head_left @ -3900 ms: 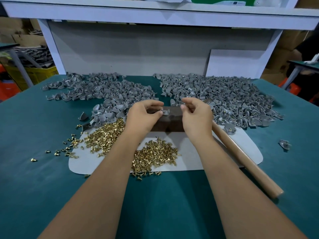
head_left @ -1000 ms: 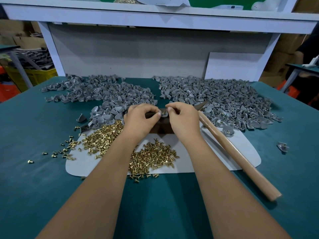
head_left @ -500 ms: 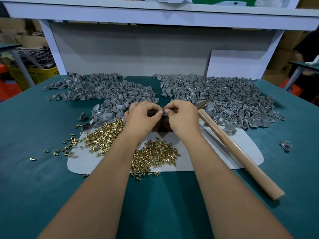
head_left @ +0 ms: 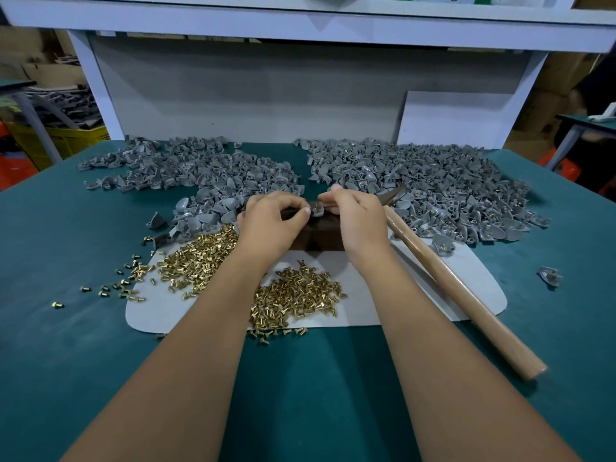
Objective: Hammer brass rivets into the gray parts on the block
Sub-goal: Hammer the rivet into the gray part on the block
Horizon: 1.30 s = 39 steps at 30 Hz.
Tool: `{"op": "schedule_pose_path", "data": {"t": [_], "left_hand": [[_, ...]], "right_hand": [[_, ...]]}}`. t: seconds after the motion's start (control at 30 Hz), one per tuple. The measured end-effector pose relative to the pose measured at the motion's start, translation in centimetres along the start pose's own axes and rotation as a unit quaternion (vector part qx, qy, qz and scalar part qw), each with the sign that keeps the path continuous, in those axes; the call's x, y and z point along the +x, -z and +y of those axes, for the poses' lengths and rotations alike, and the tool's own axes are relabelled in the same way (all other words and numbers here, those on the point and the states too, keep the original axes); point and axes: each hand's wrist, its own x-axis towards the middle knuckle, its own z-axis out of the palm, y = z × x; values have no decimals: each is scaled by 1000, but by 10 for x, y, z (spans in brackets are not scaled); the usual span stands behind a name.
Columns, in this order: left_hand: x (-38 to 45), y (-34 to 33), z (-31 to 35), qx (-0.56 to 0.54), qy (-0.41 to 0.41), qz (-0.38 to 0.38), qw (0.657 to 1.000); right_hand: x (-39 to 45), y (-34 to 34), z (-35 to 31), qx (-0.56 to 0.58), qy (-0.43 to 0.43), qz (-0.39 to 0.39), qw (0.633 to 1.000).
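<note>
A dark block (head_left: pixel 316 236) stands on a pale mat (head_left: pixel 416 295) at the table's middle. On its top lies a gray part (head_left: pixel 316 211). My left hand (head_left: pixel 270 225) pinches the part's left side with thumb and forefinger. My right hand (head_left: pixel 356 218) pinches at its right side with curled fingers; whether a rivet is between them is hidden. Brass rivets lie in two heaps, one left (head_left: pixel 196 255) and one near the front (head_left: pixel 296 295). A hammer with a wooden handle (head_left: pixel 460 291) lies to the right, its head behind my right hand.
Two large heaps of gray parts fill the back of the teal table, one on the left (head_left: pixel 200 175) and one on the right (head_left: pixel 433 181). Loose rivets (head_left: pixel 126 285) are scattered left of the mat. A single gray part (head_left: pixel 548 276) lies far right. A white shelf frame (head_left: pixel 300 28) rises behind.
Both hands have stayed at the top of the block. The fingertips have drawn slightly apart, showing the gray part between them. The hammer has not moved.
</note>
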Motion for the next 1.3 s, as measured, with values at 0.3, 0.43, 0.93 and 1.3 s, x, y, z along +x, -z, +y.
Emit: {"op": "schedule_pose_path", "data": {"t": [0.3,0.43,0.93,1.3], "left_hand": [[1,-1,0,-27,14,-6,1000],[1,0,0,-28,13,-8,999],[-7,0,8,48,22,18,998],[-7,0,8,38,40,11,998]], "right_hand": [[0,-1,-2,-9,-4,10,1000],[0,-1,-1,-24,-1,11,1000],[-11,34,-18,-352,70,33,933],[-17,70,-3,-569,-71,69,816]]}}
